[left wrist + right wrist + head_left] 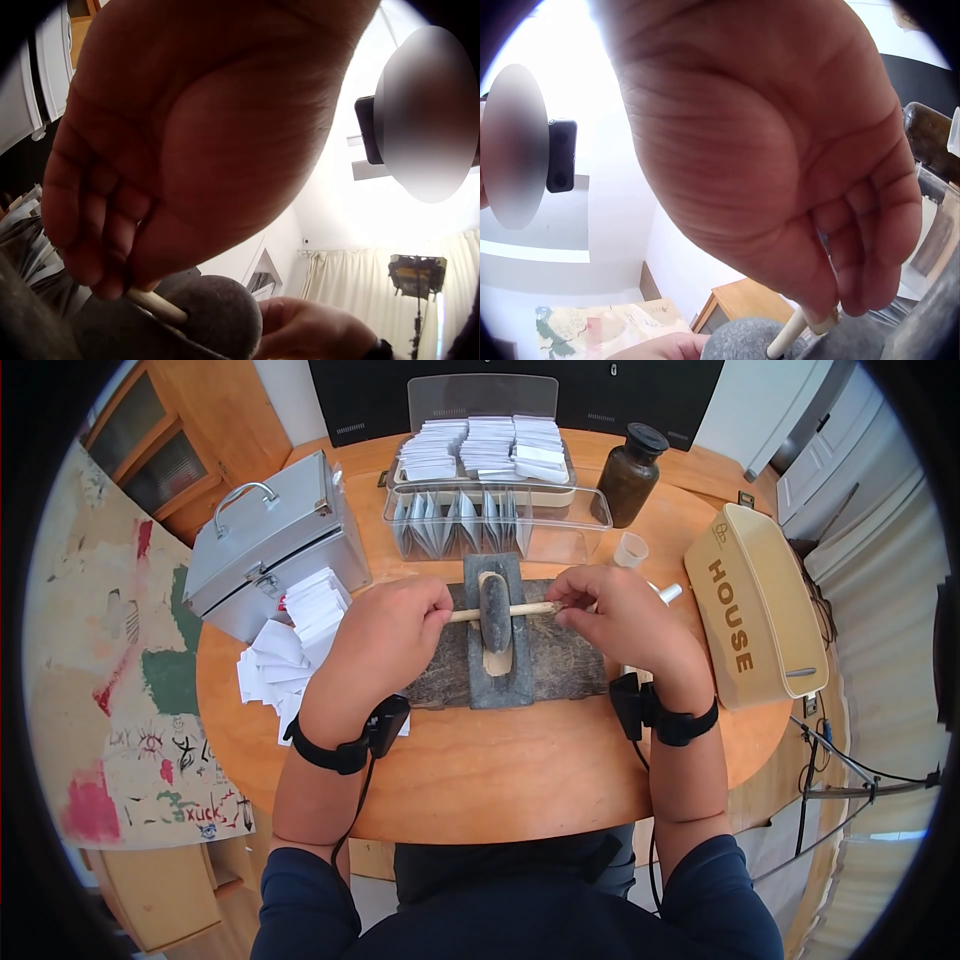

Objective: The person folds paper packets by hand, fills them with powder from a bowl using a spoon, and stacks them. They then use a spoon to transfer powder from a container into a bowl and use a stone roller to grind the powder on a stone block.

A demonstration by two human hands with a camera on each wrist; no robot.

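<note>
A dark stone grinding wheel stands upright in the groove of a grey stone trough. Pale tan material shows in the groove in front of and behind the wheel. Through the wheel's centre runs a light wooden handle. My left hand pinches its left end between thumb and fingertips. At the other end, my right hand pinches the handle the same way. Both wrist views show the palms above the wheel, with the fingers curled down to the handle. Beneath the trough lies a dark, worn board.
Folded white papers lie left, by a silver metal case. Behind the trough stand a clear plastic box of folded papers and a tray of paper stacks. A brown bottle, small cup and beige bin are right.
</note>
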